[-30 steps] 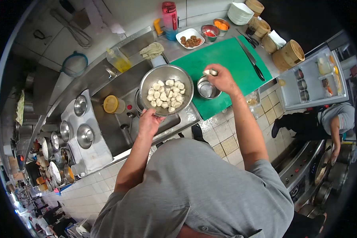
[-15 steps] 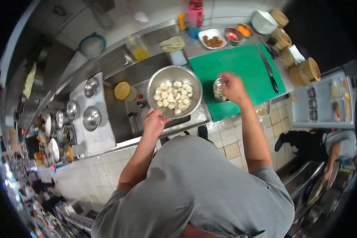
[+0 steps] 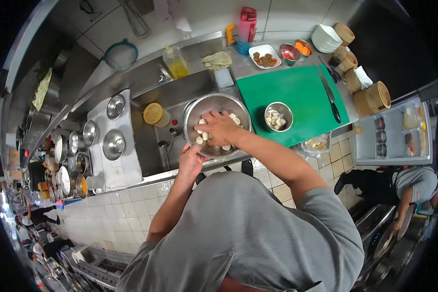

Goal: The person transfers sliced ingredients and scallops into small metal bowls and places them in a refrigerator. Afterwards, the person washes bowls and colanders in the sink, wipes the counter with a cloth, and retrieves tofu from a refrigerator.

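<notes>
My left hand point(image 3: 191, 161) grips the near rim of a large steel mixing bowl point(image 3: 244, 111), which is held over the sink's right side. Whole white mushrooms point(image 3: 236, 120) lie in it, partly hidden by my right hand point(image 3: 217, 128). That hand reaches into the bowl palm down, with its fingers spread over the mushrooms; whether any are caught under the palm is hidden. To the right, a small steel bowl point(image 3: 290, 117) holding several mushrooms point(image 3: 276, 120) stands on the green cutting board point(image 3: 258, 87).
A knife point(image 3: 330, 92) lies along the board's right side. Behind it are a white dish of brown pieces point(image 3: 264, 57) and small bowls of chopped red and orange food. A yellow-lidded tub point(image 3: 152, 113) sits in the sink point(image 3: 146, 146). Another person point(image 3: 414, 187) stands at far right.
My right hand has left the small bowl on the board and moved left into the large bowl. The small bowl now stands untouched. My left hand keeps its hold.
</notes>
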{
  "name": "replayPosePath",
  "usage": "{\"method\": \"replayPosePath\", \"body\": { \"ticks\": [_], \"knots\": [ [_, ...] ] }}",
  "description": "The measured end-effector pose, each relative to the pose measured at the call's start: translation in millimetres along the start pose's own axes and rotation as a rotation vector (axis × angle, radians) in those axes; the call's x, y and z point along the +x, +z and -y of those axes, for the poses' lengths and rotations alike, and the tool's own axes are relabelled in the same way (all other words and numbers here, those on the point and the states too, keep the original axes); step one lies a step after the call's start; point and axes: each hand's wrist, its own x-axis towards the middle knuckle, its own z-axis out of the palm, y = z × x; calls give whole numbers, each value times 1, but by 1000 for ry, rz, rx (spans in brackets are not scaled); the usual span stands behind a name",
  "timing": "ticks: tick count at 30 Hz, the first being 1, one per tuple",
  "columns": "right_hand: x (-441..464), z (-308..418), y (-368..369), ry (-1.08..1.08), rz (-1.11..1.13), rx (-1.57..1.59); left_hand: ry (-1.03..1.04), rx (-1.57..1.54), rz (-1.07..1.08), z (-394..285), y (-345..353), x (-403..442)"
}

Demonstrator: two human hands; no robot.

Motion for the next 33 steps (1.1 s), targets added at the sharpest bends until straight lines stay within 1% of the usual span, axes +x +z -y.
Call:
{"method": "replayPosePath", "body": {
  "ticks": [2,3,4,7,10,11,12,14,15,16,18,19,20,22,23,24,26,28,30,31,33],
  "knots": [
    [8,-4,8,209,-80,28,22,27,-76,4,-2,0],
    [11,-2,5,275,-46,38,-3,21,-83,1,-3,1],
    [11,-2,7,277,-46,34,-3,19,-79,2,-7,2],
    [10,0,19,115,-40,40,-14,80,-41,2,-11,0],
    [1,0,24,96,-49,52,-31,68,-4,9,-3,1],
    [1,-4,30,140,-136,99,-49,97,-11,10,-3,4],
    [1,-6,27,151,-139,96,-65,128,-18,9,2,5],
    [2,-15,20,276,-238,216,-76,136,-7,7,13,9],
    [-1,-20,13,270,-324,258,-70,123,-22,4,19,9],
    [-7,-22,2,280,-330,261,-63,111,-37,2,23,11],
    [-17,-29,-17,231,-465,381,-60,112,-21,2,26,20],
    [-17,-38,-14,181,-552,408,-53,107,-11,4,27,24],
    [-18,-44,-16,188,-553,408,-59,109,-9,5,28,28],
    [-28,-51,-28,127,-680,620,-92,79,21,7,32,35],
    [-33,-56,-35,122,-731,641,-130,44,-4,8,34,38],
    [-42,-59,-45,123,-732,643,-131,46,-5,9,37,39],
    [-68,-64,-66,136,-876,741,-134,10,-20,13,41,40],
    [-96,-76,-73,273,-908,856,-133,14,-17,13,43,39],
    [-121,-101,-60,335,-965,865,-133,13,-18,15,41,38],
    [-131,-111,-47,334,-958,866,-122,13,6,14,38,37],
    [-145,-134,-16,414,-1009,819,-110,13,26,14,36,35]
  ]
}}
